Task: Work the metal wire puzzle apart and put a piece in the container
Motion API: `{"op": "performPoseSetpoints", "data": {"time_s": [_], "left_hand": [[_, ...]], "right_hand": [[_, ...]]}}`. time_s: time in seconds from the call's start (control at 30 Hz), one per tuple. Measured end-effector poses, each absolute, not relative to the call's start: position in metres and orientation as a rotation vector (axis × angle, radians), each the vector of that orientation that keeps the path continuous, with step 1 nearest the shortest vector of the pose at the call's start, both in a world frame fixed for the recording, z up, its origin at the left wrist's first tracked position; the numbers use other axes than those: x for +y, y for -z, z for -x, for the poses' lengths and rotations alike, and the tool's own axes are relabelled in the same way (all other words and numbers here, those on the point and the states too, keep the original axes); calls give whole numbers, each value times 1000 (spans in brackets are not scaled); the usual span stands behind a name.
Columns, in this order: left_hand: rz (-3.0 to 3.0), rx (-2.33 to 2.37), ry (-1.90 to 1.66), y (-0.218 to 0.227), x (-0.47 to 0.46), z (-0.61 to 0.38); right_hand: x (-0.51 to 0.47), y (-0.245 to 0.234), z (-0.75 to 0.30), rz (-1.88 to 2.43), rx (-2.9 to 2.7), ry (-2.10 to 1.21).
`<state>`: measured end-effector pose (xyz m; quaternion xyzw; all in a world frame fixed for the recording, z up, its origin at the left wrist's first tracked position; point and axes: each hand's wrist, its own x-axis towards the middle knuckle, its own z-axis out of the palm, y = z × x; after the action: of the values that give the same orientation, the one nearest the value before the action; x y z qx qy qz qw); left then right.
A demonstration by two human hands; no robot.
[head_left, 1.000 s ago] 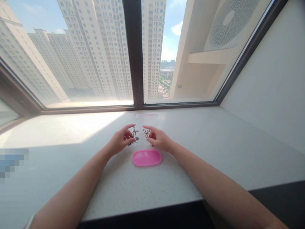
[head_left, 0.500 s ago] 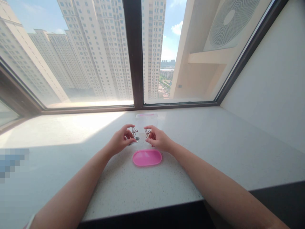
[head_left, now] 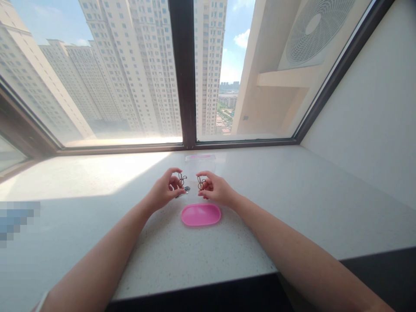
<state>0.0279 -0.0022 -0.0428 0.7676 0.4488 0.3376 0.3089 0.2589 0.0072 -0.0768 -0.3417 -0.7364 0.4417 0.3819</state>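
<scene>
My left hand (head_left: 165,187) pinches a small dark, thin looped piece (head_left: 182,181) between thumb and fingertips. It is held upright, with ear-like loops on top. My right hand (head_left: 217,189) grips a similar small looped piece (head_left: 201,184) the same way, facing the first across a narrow gap. The two pieces are apart. Just below them on the counter lies an oval pink tray (head_left: 200,215) with a raised rim. A small shiny metallic object (head_left: 186,189) shows by my left thumb; its kind is too small to tell.
Behind my hands is a clear plastic piece (head_left: 200,158) with a pink line, near the window frame (head_left: 189,146). The speckled white counter (head_left: 195,253) ends at a dark front edge. A white wall (head_left: 367,143) rises on the right.
My left hand has shifted very slightly up and left with its looped piece. On the right, the lower fingers and the piece have shifted slightly; both pieces stay held.
</scene>
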Motion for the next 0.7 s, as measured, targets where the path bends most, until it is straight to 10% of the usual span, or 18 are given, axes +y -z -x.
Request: {"op": "performPoseSetpoints", "data": {"time_s": [0.7], "left_hand": [[-2038, 1188, -857, 42, -3, -28]], "right_hand": [[8, 79, -258, 869, -1886, -1114]]}}
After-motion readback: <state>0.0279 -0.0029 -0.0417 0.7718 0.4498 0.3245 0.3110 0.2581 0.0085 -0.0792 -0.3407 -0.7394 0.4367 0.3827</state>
